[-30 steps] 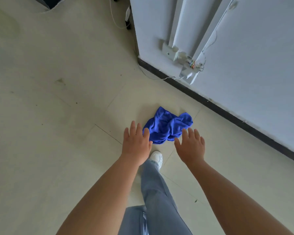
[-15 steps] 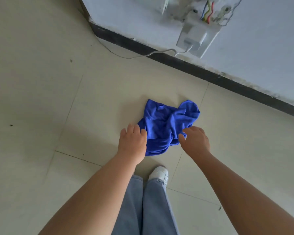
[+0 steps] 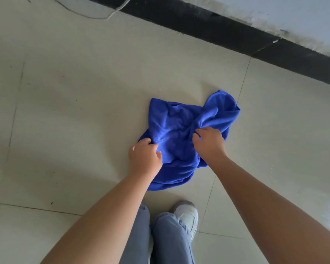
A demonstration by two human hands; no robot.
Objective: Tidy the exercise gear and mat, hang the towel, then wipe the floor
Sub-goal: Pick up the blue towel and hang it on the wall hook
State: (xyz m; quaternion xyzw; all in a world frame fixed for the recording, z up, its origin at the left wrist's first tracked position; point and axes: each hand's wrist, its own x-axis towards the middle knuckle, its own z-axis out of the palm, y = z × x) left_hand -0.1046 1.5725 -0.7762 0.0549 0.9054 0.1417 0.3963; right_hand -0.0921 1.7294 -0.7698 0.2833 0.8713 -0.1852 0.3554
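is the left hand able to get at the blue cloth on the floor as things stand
Yes, it looks so. The left hand is already at the near left edge of the blue cloth, fingers curled into the fabric. Nothing lies between them, and the right hand has its own grip further right.

**What the view keeps back**

The left hand [image 3: 144,159] and right hand [image 3: 210,142] curl into the blue cloth [image 3: 176,130], so their fingertips are buried in its folds. The left forearm covers the cloth's near-left edge. The white cable [image 3: 103,15] and black skirting [image 3: 217,25] run off the top edge. Only the toe of one white shoe [image 3: 188,216] shows past the jeans [image 3: 170,241].
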